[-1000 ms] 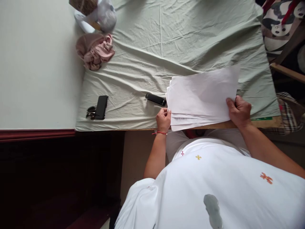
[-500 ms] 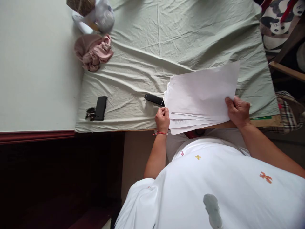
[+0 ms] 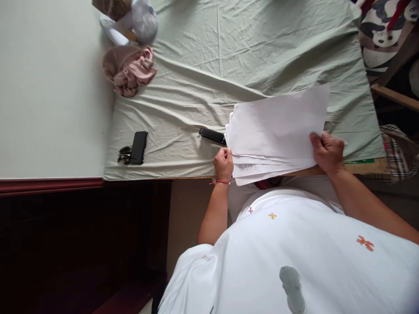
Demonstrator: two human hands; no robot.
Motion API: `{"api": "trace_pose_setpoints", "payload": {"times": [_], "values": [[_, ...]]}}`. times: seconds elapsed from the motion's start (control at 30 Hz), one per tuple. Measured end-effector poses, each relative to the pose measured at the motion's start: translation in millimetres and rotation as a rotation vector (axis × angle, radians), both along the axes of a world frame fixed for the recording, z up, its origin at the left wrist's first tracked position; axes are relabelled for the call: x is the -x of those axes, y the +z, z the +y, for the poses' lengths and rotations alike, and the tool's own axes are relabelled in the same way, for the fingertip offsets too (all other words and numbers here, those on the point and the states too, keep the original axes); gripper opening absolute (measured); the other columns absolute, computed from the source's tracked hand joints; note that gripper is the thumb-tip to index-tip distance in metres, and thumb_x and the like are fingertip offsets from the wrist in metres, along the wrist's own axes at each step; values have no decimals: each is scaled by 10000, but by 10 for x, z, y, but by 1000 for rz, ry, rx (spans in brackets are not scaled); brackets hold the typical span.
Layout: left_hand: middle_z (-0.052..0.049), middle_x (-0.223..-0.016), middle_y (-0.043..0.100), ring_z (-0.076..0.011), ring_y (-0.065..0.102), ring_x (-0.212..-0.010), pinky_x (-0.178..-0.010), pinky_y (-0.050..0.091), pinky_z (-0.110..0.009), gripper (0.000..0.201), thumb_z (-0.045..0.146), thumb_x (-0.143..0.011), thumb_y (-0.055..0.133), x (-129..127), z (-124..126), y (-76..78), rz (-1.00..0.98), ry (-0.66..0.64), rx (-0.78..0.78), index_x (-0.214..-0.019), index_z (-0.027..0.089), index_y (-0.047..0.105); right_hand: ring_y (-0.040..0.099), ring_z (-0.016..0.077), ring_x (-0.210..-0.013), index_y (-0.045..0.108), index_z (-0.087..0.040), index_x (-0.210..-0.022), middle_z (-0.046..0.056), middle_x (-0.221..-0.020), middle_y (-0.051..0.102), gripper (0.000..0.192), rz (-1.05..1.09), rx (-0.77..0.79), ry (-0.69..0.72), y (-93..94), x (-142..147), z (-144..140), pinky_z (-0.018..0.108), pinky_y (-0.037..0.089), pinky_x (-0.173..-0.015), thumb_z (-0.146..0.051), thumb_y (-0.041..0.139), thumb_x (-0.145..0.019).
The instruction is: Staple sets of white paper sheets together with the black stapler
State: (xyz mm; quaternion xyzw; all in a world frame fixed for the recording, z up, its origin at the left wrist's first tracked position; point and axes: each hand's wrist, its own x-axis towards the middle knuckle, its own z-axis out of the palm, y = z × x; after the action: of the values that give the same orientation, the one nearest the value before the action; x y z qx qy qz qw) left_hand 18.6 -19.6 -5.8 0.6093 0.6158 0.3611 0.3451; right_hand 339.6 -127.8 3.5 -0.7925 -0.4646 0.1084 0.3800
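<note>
The wide worktop [image 3: 183,176], draped in a wrinkled pale green cloth [image 3: 248,48], is carrying everything here, and the loose stack of white paper sheets [image 3: 275,126] is sitting at its near edge, slightly fanned and overhanging toward the person. Compared with a second ago the stack is barely shifting: its far corner is tipping up a touch and the lower sheets are sliding out a little, so the squaring-up of the pile looks to be in progress rather than finished. The right hand [image 3: 328,152] is clamping the stack's near right corner, thumb on top, grip closed on the paper. The left hand [image 3: 223,163] is curled shut at the stack's left edge, fingertips pinching the lowest sheets. Just beside that hand a small black remote-like bar [image 3: 212,136] is lying; farther left, a black phone [image 3: 139,147] with keys, and a crumpled pink cloth [image 3: 129,69] behind.
</note>
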Motion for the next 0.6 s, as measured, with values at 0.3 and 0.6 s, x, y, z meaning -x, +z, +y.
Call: {"api": "trace_pose_setpoints", "payload": {"times": [0.3, 0.6], "values": [[43, -590, 489, -123, 437, -607, -647, 342, -258, 371, 421, -990, 573, -9, 7, -10, -15, 18, -47, -687, 212, 527, 277, 113, -558, 326, -240, -603, -47, -507, 296, 489, -8, -13, 6, 11, 12, 5, 311, 257, -590, -539, 532, -929], [41, -599, 492, -133, 460, -618, -646, 348, -258, 253, 361, -943, 609, 7, 19, -32, -15, -5, -8, -739, 214, 579, 288, 114, -543, 321, -246, -606, -47, -505, 305, 470, -16, -3, 12, 2, -1, 8, 314, 269, -592, -514, 533, -928]]}}
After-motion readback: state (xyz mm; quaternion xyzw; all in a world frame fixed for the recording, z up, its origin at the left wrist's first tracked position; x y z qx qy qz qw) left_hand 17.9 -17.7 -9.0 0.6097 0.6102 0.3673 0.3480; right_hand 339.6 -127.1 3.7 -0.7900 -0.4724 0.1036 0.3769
